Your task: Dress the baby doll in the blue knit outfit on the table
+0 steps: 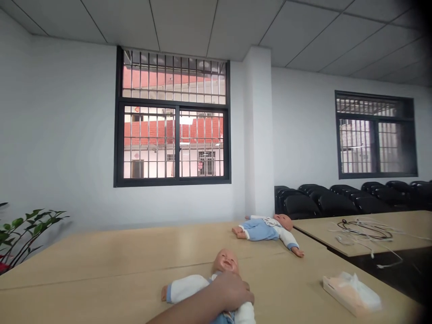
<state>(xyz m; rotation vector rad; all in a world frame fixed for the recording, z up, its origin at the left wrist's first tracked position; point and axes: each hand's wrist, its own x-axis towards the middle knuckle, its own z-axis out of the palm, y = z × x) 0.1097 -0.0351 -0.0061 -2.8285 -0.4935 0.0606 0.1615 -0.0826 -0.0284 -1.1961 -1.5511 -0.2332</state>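
Observation:
My left hand (232, 290) reaches in from the bottom edge and lies across the chest of a baby doll (189, 288), its fingers curled around the doll's upper body. This doll lies face up on the table, head away from me, wearing a white top with blue cuffs and blue lower clothing. One sleeved arm stretches out to the left; the hand covers most of the torso, and the legs are cut off by the frame. My right hand is out of view.
A second doll (263, 229) in blue trousers lies farther back on the wooden table (118, 252). At the right are a tissue pack (353, 292) and a side table with tangled cables (366, 231). Black chairs (330, 200) line the wall; a plant (29, 229) stands left.

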